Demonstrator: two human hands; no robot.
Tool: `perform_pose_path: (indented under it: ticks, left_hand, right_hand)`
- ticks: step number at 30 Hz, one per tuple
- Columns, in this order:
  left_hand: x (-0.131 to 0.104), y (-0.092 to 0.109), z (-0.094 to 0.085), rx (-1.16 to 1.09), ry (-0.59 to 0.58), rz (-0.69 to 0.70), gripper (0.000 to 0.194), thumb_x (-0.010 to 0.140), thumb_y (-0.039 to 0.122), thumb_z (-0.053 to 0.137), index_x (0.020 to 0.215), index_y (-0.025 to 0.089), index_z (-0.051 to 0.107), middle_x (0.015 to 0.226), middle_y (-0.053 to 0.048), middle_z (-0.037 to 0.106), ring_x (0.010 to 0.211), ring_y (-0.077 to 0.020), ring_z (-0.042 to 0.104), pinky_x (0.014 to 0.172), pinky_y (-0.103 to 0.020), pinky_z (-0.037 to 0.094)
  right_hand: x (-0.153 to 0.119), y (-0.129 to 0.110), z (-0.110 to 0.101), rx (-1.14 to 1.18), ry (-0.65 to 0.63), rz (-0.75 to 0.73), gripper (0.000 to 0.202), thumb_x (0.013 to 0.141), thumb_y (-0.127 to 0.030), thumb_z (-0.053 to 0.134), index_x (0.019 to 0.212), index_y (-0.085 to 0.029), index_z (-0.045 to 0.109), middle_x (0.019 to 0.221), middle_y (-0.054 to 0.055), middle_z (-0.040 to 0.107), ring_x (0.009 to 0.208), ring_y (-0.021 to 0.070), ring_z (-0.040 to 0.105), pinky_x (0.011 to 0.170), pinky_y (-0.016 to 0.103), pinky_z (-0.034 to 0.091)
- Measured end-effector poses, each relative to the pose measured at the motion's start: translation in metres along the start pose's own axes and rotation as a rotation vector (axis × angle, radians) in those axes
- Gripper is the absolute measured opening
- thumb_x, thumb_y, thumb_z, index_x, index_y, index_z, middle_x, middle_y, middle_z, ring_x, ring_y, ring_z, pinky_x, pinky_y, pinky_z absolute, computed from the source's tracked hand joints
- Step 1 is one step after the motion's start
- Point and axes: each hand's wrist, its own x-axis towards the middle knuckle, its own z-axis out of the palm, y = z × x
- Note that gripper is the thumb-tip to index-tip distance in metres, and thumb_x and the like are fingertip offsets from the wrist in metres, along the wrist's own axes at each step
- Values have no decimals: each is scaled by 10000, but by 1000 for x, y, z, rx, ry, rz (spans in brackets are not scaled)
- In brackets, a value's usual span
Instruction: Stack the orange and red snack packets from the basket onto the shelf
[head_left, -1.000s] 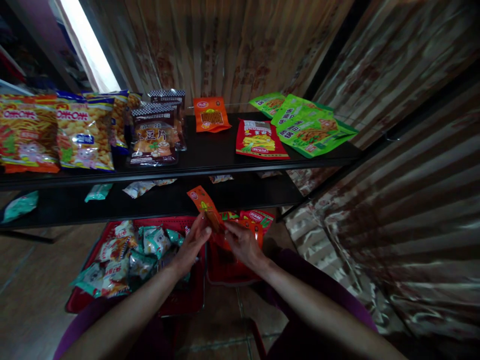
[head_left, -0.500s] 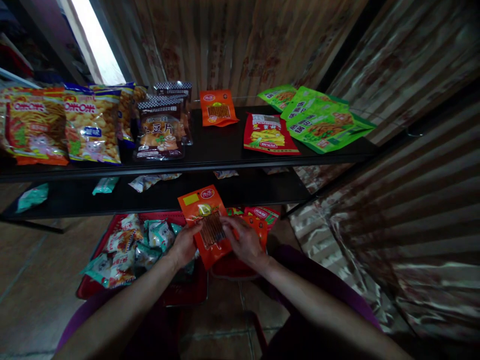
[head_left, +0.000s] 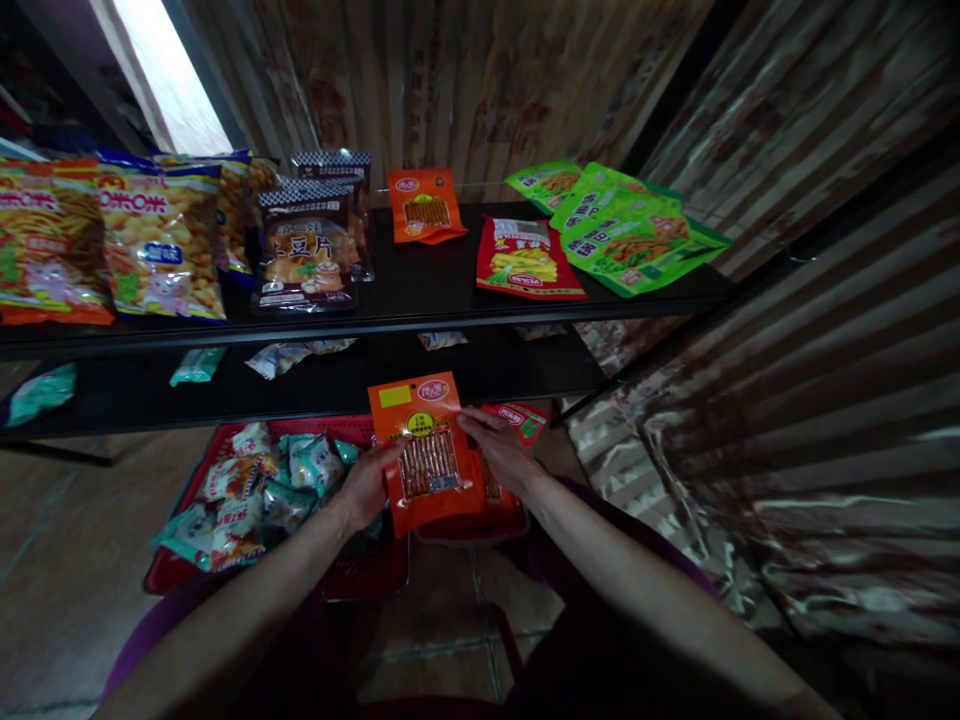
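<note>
Left hand [head_left: 367, 487] and right hand [head_left: 504, 452] — part-curled — pinch orange packet [head_left: 429, 462].

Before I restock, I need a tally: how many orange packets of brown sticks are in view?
3: held packet, in left hand and right hand; shelf packet, on the upper shelf; third packet, partly covered behind the held one. More may be hidden.

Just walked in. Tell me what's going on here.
A person is holding an orange packet up in front of a black shelf unit, left hand at one side edge and right hand by the upper part of the other. Below, a red basket holds small white and green packets. On the upper shelf, a similar orange pack stands behind a red packet, with green packets to the right.
</note>
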Motion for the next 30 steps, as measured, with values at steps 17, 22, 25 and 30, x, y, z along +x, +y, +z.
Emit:
perform_pose_path:
  ticks: [17,22,25,30]
  left_hand:
    - [6,3,5,10,40,37,273,707,257,712,944,137,650,969,-84,729,948,-237,674,929,-389,480]
    - [4,5,8,-7,35,32,228,779,221,634,988,128,643,965,-91,731,943,-244,677,941,-415,482]
    - [7,7,8,-7,64,45,219,809,204,597,1009,126,637,947,-95,734,927,-243,682,935,-423,488]
    - [11,11,5,-22,75,71,261,839,228,564,1075,132,616,1009,-97,722,915,-225,683,943,-415,483]
  right_hand:
    - [3,-6,-2,187,107,23,244,516,-335,812,707,-232,700,662,-50,673,637,106,566,638,243,428]
    - [1,-8,-2,197,78,26,220,548,-321,801,720,-230,699,687,-47,683,652,105,582,672,253,451]
    - [-2,-10,-3,204,24,58,260,545,-324,808,766,-236,704,742,-38,706,695,116,610,697,266,473]
    - [-7,-9,-6,133,-132,118,308,560,-323,807,837,-228,710,814,-14,726,728,132,643,716,279,494]
